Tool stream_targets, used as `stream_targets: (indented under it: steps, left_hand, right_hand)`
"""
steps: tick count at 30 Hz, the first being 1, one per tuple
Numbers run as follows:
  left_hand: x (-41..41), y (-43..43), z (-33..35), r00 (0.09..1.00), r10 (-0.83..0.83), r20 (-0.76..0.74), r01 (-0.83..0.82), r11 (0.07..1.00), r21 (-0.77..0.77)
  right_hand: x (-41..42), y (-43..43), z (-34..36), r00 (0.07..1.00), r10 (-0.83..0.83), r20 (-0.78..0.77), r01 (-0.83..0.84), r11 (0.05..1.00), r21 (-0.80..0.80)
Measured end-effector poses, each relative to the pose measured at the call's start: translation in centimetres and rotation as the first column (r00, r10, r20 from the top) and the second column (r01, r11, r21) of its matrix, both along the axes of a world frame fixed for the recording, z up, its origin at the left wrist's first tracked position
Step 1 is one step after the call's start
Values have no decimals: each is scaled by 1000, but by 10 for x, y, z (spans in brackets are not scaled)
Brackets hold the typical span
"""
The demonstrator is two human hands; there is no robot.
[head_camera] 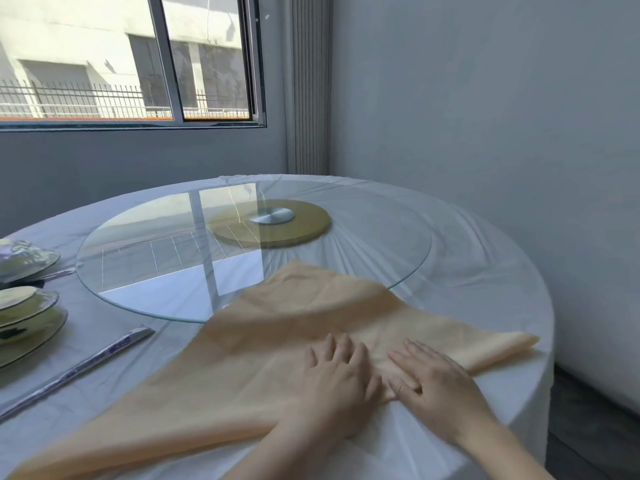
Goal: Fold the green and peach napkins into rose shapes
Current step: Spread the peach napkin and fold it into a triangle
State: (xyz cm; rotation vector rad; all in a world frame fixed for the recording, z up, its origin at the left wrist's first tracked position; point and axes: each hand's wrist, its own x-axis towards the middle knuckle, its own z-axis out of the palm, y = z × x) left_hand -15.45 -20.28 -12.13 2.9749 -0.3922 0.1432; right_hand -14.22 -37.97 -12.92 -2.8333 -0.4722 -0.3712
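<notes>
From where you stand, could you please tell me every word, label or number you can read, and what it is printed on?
Long paper sleeve left of the peach napkin: blue print, too blurred to read.
Plates, glass turntable, napkin: no text visible.
Nothing else legible.

bare left hand (337, 377) and bare right hand (437, 384) on bare forearms, nails short.

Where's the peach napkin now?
Head view: the peach napkin lies on the table, near side, tip on the glass turntable, under left hand and right hand.
</notes>
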Motion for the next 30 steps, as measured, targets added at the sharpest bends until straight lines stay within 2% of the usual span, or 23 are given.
stream_targets:
  steps: [2,7,10,13,15,24,27,30]
  left_hand:
    - [-1,0,1,1000,13,-12,-13,1000,-10]
    - [-4,-1,-5,991,31,131,-36,999,31]
    - [-6,-1,-6,991,43,129,-45,999,8]
    - [-3,-2,-7,997,9,78,-7,999,-36]
    - [-1,1,-1,995,7,-95,-14,997,-72]
    - [10,6,5,984,13,-179,-16,1000,-17]
    - [12,3,8,989,15,-147,-19,1000,-22]
    - [21,1,16,995,93,-27,-94,995,-20]
  right_hand:
    - [-3,-2,-2,999,-24,32,24,1000,7]
    - [-5,0,-2,992,-65,107,68,998,-18]
    - [-5,0,-2,986,-78,147,81,997,-14]
    - [-4,0,-4,986,-77,150,79,997,-11]
    - [-2,-1,-7,985,-73,154,76,997,-16]
    - [2,-1,-12,986,-82,144,89,995,-40]
    - [2,-1,-12,989,-76,124,80,996,-31]
    - [1,-1,-9,991,-74,112,79,996,-41]
